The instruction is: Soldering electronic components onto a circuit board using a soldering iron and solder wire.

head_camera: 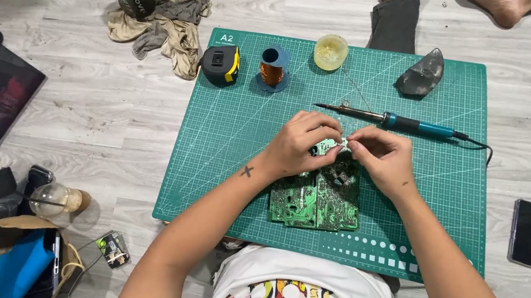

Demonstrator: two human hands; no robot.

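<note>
Both hands pinched together at the far edge of the green board [317, 198]. Left hand [303, 143] curled tight, fingertips on the top of the board, maybe holding a small dark part, too small to tell for sure. Right hand [378, 156] pinched narrow on something tiny and pale, touching the same edge. Board flat on the green mat [227, 131], near the middle, just in front of the white shirt [302, 293]. At 12 o'clock from the hands, a soldering iron [392, 121] lying on the mat, not in any hand, cord going off toward 3 o'clock. Farther at 12, a yellowish cup [330, 51]; at 11, a blue spool of copper wire [274, 69] and a black and yellow tape measure [220, 65]; at 1, a grey lump [422, 73]. Off the mat at 3 o'clock, a dark phone [528, 233] on the floor. Looks like small finger work on the board going on now, with the iron put down, so no soldering this second. Cannot tell how much of the board is done or left.
</note>
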